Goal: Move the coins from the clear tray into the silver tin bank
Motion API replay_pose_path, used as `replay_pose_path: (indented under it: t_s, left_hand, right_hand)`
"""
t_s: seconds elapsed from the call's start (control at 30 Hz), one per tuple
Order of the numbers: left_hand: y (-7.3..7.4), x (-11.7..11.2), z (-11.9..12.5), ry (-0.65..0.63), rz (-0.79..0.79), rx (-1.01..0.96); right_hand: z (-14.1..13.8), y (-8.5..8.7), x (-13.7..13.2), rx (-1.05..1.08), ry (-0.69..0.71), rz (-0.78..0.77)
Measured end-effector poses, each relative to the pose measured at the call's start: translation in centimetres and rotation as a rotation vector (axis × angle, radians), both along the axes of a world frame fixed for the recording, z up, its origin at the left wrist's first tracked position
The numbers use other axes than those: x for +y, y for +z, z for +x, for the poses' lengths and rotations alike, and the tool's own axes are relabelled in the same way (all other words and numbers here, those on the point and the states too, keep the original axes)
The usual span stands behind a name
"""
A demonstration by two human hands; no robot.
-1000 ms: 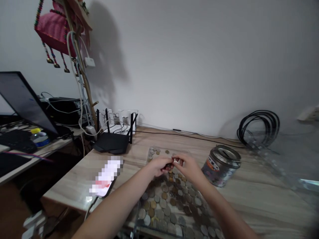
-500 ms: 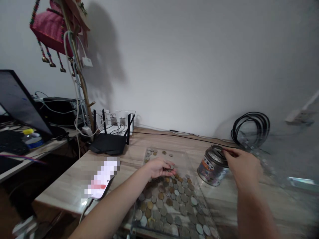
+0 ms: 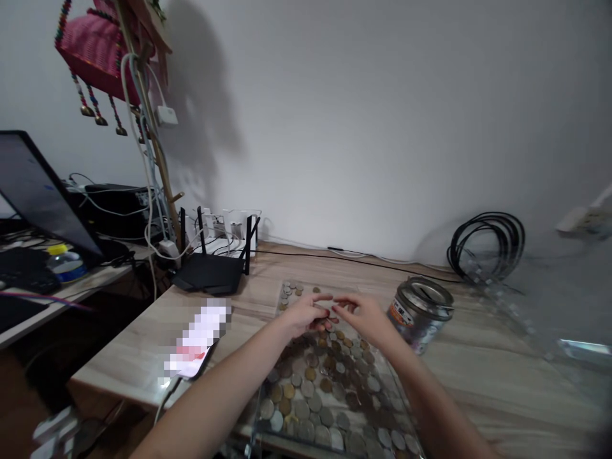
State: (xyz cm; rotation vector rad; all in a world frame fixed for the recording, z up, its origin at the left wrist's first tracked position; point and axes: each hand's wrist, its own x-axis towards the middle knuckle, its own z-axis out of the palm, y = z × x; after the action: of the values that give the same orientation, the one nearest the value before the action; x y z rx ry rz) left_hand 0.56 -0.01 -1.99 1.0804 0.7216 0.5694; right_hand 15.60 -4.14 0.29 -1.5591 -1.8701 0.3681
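Observation:
My left hand (image 3: 308, 317) hovers over the far part of a clear plastic tray (image 3: 401, 389), its fingers curled around coins (image 3: 329, 313) that show only partly. Close in front of those fingertips is my right hand (image 3: 363, 317), thumb and forefinger a little apart, with nothing visible between them. Many silver and brass-coloured coins (image 3: 301, 408) lie spread over the tray beneath both hands. To the right stands a metal tin (image 3: 421, 309) with a slot in its lid and a printed label. The right forearm passes in front of the tin's lower left side.
A lit phone (image 3: 198, 347) on a cable lies at the left of the wooden table. Behind it sits a black router (image 3: 210, 273) with antennas. Coiled black cable (image 3: 488, 245) leans against the wall at the right. A monitor (image 3: 43, 191) stands on the neighbouring desk.
My right hand has left the tin's lid and moved left to my left hand. The left hand stays over the tray with its coins. The view has shifted slightly.

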Motion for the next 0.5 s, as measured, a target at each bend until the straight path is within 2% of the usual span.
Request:
replay_pose_path:
  t_s: [0.1,0.17,0.2,0.27,0.33,0.37,0.43,0.5]
  left_hand:
    - [0.1,0.0,0.0,-0.010,-0.056,-0.023]
    - [0.2,0.0,-0.1,-0.028,-0.112,-0.030]
    - [0.3,0.0,-0.1,-0.038,-0.150,-0.027]
    - [0.5,0.0,-0.2,-0.062,-0.226,-0.005]
    - [0.6,0.0,-0.2,-0.075,-0.258,0.022]
    - [0.5,0.0,-0.2,-0.078,-0.253,0.030]
    - [0.4,0.1,-0.3,-0.075,-0.219,0.033]
    - [0.2,0.1,-0.3,-0.069,-0.184,0.033]
  right_hand:
    - [-1.5,-0.8,0.4,0.018,0.060,-0.085]
    - [-1.2,-0.3,0.1,0.022,0.041,-0.036]
    - [-0.7,0.2,-0.3,0.007,-0.011,0.038]
    - [1.1,1.6,-1.2,-0.072,-0.244,0.246]
    - [3.6,3.2,-2.3,-0.188,-0.568,0.432]
    - [4.8,3.8,-2.7,-0.240,-0.711,0.479]
    - [7.1,4.7,-3.5,-0.301,-0.922,0.489]
    - [8.5,5.0,-3.8,-0.300,-1.017,0.419]
